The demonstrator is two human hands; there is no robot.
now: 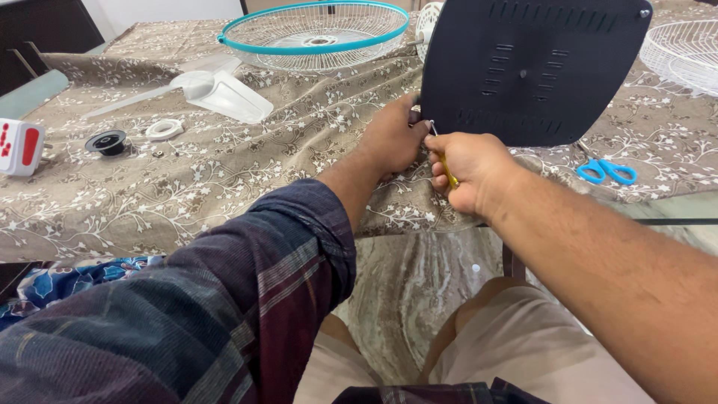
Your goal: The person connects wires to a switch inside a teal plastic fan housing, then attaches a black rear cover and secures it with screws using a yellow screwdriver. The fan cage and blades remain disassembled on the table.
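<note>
A: Nearest the camera, what are the 2 hands doing?

B: The right hand [470,168] is curled tight around a yellow-handled screwdriver [447,170], its metal tip aimed at the lower left corner of the dark fan base [532,69]. The left hand [393,138] lies flat against that same corner, fingers wrapped round the edge.

A: Why hold it so?

B: I'd judge the left hand steadies the base, which stands tilted on its edge with the vented underside turned to the person, so the tool can reach the corner. Whether a screw sits there, I cannot tell; the hands hide it.

A: And on the tabletop [247,179]?

B: A floral brown cloth covers it. Blue scissors [607,171] lie right of the base. To the left sit a black round cap [109,141] and a white ring [164,129], apart from each other, likely laid out within reach. Farther back lies the white fan blade [200,86].

A: Any containers?

B: Only basket-like ones: the teal-rimmed wire grille [318,34] lies dished upward and holds nothing; a second white grille [684,52] shows at the far right, also with nothing inside.
</note>
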